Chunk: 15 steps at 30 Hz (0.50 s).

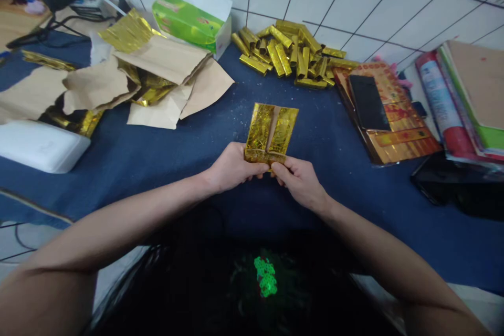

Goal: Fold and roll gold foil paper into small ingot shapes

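Both hands hold a folded sheet of gold foil paper [271,134] upright at its lower edge, over the blue cloth-covered table [165,168]. My left hand [236,167] pinches the sheet's left lower corner, and my right hand [301,182] grips the right side. Its two shiny panels flank a strip of tan backing. Farther ahead lies a heap of folded gold foil sticks [289,52]. Torn kraft paper sheets [157,68] mixed with gold foil lie to the left.
A green tissue box [189,18] stands against the white tiled wall. A white foam block [39,146] lies at left. On the right are a stack of gold-printed paper [389,115] under a black phone [368,102], and several books [464,100]. Cables lie at the far left.
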Each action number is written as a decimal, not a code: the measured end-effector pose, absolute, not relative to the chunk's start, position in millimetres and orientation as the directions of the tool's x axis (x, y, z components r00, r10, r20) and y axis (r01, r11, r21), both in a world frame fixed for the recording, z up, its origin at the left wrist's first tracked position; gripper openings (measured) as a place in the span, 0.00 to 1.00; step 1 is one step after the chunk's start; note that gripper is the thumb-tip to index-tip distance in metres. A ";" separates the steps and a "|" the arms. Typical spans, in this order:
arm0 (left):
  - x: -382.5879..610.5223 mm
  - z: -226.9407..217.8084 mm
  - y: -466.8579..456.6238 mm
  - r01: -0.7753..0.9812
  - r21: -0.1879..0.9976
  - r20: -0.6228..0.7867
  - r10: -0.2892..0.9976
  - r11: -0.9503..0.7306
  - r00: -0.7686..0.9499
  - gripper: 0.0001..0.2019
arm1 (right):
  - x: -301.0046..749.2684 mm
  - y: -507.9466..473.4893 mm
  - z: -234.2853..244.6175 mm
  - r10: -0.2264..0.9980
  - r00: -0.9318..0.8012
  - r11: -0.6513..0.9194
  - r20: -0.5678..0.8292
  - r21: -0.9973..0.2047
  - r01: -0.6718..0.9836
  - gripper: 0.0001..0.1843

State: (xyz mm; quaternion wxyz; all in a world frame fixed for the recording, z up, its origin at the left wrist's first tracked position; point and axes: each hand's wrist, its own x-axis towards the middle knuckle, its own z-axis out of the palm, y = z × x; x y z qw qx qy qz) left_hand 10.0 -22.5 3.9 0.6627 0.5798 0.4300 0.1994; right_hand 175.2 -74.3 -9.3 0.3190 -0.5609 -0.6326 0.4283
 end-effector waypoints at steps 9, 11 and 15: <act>4.1 3.0 -16.6 0.197 0.922 -0.381 0.697 0.333 0.607 0.03 | 176.9 -74.5 -10.5 0.992 -0.126 0.035 -0.027 -0.882 0.470 0.16; 2.1 4.1 -14.2 0.206 0.921 -0.384 0.683 0.330 0.621 0.03 | 177.1 -75.0 -10.9 0.993 -0.116 0.032 -0.026 -0.883 0.469 0.16; -0.8 7.0 -9.9 0.260 0.909 -0.414 0.646 0.325 0.641 0.04 | 176.9 -75.2 -11.2 0.993 -0.106 0.009 -0.045 -0.890 0.456 0.16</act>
